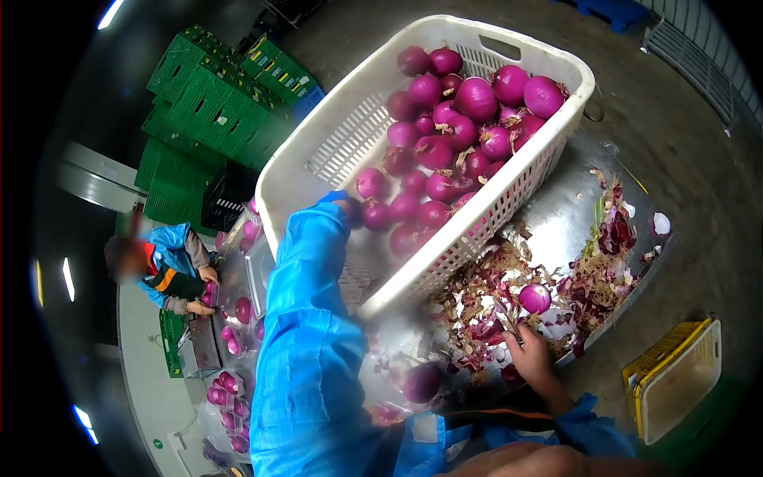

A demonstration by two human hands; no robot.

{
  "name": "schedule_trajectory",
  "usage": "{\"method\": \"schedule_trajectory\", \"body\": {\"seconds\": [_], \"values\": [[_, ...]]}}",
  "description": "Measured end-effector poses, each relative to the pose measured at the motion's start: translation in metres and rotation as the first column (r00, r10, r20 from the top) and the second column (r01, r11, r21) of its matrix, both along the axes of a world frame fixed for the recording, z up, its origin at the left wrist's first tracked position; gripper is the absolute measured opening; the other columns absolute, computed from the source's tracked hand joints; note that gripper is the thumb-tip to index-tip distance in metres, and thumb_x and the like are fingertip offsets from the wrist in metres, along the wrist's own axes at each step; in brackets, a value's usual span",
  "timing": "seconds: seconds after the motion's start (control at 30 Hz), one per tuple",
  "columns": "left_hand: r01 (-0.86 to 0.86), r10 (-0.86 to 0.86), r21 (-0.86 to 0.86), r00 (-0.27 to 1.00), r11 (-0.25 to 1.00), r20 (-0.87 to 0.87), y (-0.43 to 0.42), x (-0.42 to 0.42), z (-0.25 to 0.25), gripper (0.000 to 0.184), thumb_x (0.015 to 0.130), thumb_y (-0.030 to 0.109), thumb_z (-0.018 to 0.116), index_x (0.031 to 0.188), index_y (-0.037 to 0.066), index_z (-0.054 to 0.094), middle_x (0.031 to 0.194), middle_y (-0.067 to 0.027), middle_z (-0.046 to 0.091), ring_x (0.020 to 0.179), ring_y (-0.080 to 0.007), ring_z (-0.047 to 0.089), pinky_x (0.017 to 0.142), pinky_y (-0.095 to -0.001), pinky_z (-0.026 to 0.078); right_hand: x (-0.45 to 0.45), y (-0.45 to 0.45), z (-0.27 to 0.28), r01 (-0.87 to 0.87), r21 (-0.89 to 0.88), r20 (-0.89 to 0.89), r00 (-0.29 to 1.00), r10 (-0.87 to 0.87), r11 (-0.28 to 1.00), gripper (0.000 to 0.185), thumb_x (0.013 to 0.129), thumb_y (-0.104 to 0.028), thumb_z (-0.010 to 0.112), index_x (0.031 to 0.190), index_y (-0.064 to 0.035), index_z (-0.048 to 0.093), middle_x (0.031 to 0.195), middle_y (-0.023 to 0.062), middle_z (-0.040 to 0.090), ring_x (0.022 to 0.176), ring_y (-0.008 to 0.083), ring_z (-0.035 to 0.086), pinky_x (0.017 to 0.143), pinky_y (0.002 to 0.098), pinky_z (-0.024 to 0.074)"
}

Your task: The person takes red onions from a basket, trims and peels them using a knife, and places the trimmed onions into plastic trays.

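Red onions [477, 99] lie massed in a white basket [586, 79], heaped toward its far end, with a few straggling near the left hand [344, 207]. The basket stands tilted across the view, its slotted wall rising between those onions and a litter of peeled skins [485, 294] on the metal table [556, 195]. Amid the skins sits a loose onion [534, 298]; another onion [421, 382] rests closer to the body. Beyond, a co-worker [171, 250] has both hands at a pack of onions, and green crates [199, 99] are stacked behind.

The left arm stretches forward over the basket's near rim, its blue sleeve [306, 318] covering part of that corner. The left hand is down among the onions (mostly hidden by the cuff, so I cannot tell whether it grips one). The right hand [531, 356] is low over the skins, fingers bent; whether it grasps anything is too unclear to tell.

Count: one basket, one co-worker, over twenty onions inside, overlapping too much for an exact figure.
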State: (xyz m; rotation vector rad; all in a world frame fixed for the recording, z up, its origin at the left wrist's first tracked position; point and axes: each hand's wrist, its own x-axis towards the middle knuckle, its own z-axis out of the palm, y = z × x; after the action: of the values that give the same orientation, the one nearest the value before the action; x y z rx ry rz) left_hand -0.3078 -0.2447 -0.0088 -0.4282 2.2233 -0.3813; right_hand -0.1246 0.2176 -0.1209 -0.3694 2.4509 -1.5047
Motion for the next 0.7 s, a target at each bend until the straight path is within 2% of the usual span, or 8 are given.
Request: {"method": "schedule_trajectory", "body": {"seconds": [0.3, 0.4, 0.43, 0.5, 0.53, 0.6, 0.63, 0.7], "values": [[0.007, -0.003, 0.036, 0.994, 0.999, -0.107, 0.004, -0.001, 0.029, 0.067, 0.073, 0.038, 0.082, 0.128, 0.007, 0.06, 0.102, -0.0133, 0.068, 0.087, -0.0237, 0.068, 0.076, -0.0354, 0.054, -0.001, 0.0, 0.023, 0.005, -0.026, 0.036, 0.999, -0.004, 1.0, 0.021, 0.089, -0.023, 0.066, 0.089, -0.0033, 0.058, 0.082, 0.0205, 0.062, 0.077, 0.0431, 0.06, 0.065, 0.0463, 0.0461], [-0.132, 0.287, 0.37, 0.869, 0.92, -0.403, 0.005, 0.008, 0.07, 0.071, 0.073, 0.039, 0.082, 0.132, 0.009, 0.056, 0.104, -0.0131, 0.068, 0.09, -0.0242, 0.068, 0.075, -0.0352, 0.055, -0.001, -0.003, 0.04, -0.054, -0.056, -0.009, 0.999, 0.054, 0.997, 0.019, 0.09, -0.021, 0.064, 0.091, -0.0022, 0.059, 0.082, 0.0211, 0.062, 0.077, 0.0433, 0.06, 0.065, 0.0456, 0.046], [-0.132, 0.42, 0.527, 0.773, 0.84, -0.476, 0.006, 0.014, 0.084, 0.074, 0.074, 0.039, 0.082, 0.136, 0.011, 0.052, 0.107, -0.0127, 0.067, 0.094, -0.0246, 0.068, 0.075, -0.035, 0.055, 0.0, -0.004, 0.043, -0.053, -0.068, -0.015, 0.999, 0.052, 0.996, 0.02, 0.09, -0.021, 0.064, 0.092, -0.0016, 0.06, 0.083, 0.0212, 0.063, 0.077, 0.0432, 0.061, 0.065, 0.0458, 0.0462], [0.001, 0.661, 0.834, 0.609, 0.552, -0.438, 0.016, 0.032, 0.096, 0.08, 0.074, 0.038, 0.083, 0.14, 0.011, 0.047, 0.113, -0.0104, 0.065, 0.098, -0.0234, 0.065, 0.074, -0.0336, 0.055, 0.001, -0.006, 0.046, -0.045, -0.097, -0.007, 0.999, 0.045, 0.994, 0.021, 0.09, -0.021, 0.064, 0.096, -0.0012, 0.061, 0.084, 0.0214, 0.064, 0.077, 0.0426, 0.061, 0.066, 0.0455, 0.0467], [0.1, 0.743, 0.908, 0.542, 0.407, -0.393, 0.056, 0.051, 0.125, 0.074, 0.074, 0.033, 0.083, 0.133, 0.003, 0.05, 0.118, -0.0132, 0.063, 0.101, -0.0226, 0.065, 0.077, -0.0336, 0.056, 0.0, -0.009, 0.048, -0.034, -0.119, 0.022, 0.999, 0.036, 0.992, 0.024, 0.09, -0.021, 0.063, 0.1, 0.0002, 0.061, 0.086, 0.0231, 0.064, 0.08, 0.0432, 0.062, 0.066, 0.0452, 0.0475], [0.212, 0.749, 0.968, 0.618, 0.13, -0.237, 0.083, 0.074, 0.136, 0.067, 0.084, 0.028, 0.075, 0.14, 0.005, 0.045, 0.117, -0.008, 0.063, 0.099, -0.0184, 0.064, 0.081, -0.0311, 0.053, -0.005, -0.014, 0.064, -0.034, -0.278, 0.029, 0.999, 0.044, 0.96, 0.028, 0.09, -0.018, 0.064, 0.109, 0.003, 0.06, 0.086, 0.0165, 0.067, 0.081, 0.0303, 0.068, 0.067, 0.0382, 0.0512], [0.301, 0.763, 0.95, 0.633, -0.088, -0.13, 0.106, 0.089, 0.138, 0.061, 0.084, 0.024, 0.074, 0.135, 0.001, 0.049, 0.118, -0.0106, 0.063, 0.098, -0.0195, 0.065, 0.082, -0.0306, 0.053, -0.008, -0.019, 0.086, -0.021, -0.406, 0.061, 0.997, 0.05, 0.913, 0.032, 0.09, -0.017, 0.065, 0.114, 0.0035, 0.059, 0.086, 0.0133, 0.067, 0.081, 0.0245, 0.068, 0.067, 0.0356, 0.0521], [0.326, 0.668, 0.903, 0.742, -0.279, -0.061, 0.151, 0.119, 0.147, 0.062, 0.087, 0.028, 0.069, 0.138, 0.001, 0.046, 0.122, -0.0105, 0.062, 0.105, -0.0192, 0.063, 0.087, -0.0297, 0.052, -0.012, -0.024, 0.111, 0.004, -0.511, 0.101, 0.993, 0.055, 0.86, 0.047, 0.09, -0.018, 0.068, 0.129, 0.0019, 0.05, 0.089, 0.0087, 0.066, 0.078, 0.0144, 0.064, 0.066, 0.0297, 0.0517]]}}
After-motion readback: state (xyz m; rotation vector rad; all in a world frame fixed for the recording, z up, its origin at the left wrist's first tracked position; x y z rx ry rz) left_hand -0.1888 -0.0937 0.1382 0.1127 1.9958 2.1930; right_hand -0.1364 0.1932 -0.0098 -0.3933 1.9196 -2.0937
